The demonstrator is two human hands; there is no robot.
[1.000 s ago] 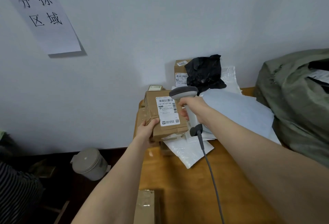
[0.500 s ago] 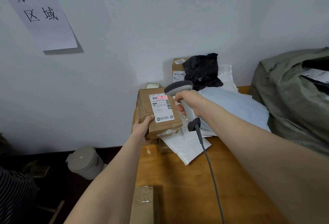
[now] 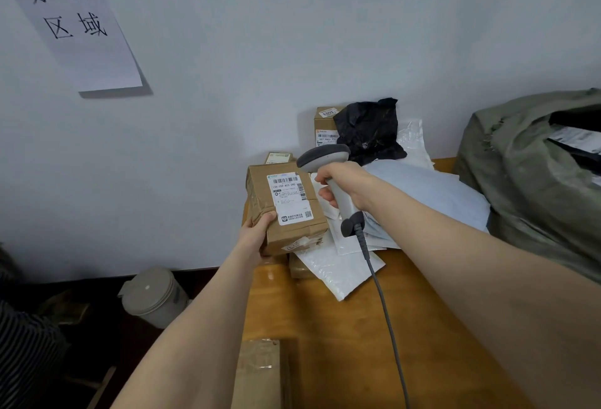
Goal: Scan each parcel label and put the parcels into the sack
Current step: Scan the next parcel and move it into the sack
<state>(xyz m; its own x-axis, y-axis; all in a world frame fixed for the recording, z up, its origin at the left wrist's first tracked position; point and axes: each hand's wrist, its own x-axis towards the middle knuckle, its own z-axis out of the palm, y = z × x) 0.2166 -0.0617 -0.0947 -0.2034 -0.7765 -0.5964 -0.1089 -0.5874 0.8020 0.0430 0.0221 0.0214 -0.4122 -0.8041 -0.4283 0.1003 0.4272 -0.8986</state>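
A pale wall fills the upper frame, with a paper sign (image 3: 74, 18) taped at the upper left. Below it an orange wooden counter (image 3: 325, 327) runs from the centre to the lower right. The parcel (image 3: 286, 213), a brown taped box, is held up above the counter's left edge, just left of centre. The left hand (image 3: 255, 237) grips its lower left corner, with the thumb on the front face and the other fingers hidden behind. Its long axis runs almost straight up the frame, the top leaning slightly left. The label (image 3: 290, 197) faces the camera, barcode end uppermost.

The right hand (image 3: 349, 184) is wrapped round the handle of the scanner (image 3: 323, 155), fingers (image 3: 325, 194) curled at the trigger. The scanner's head sits just beside the label's upper right corner and looks aimed down and left across it. No scan line shows on the label.

The sack (image 3: 527, 187), olive green, slumps at the right edge, and its mouth gapes toward the upper right corner. So the parcel would have to travel rightward over the heap of white mailers (image 3: 338, 273), past the scanner's cable (image 3: 383, 304). The right hand is nearer the sack, but it is occupied, so the left hand probably carries the parcel across, leading with a short end
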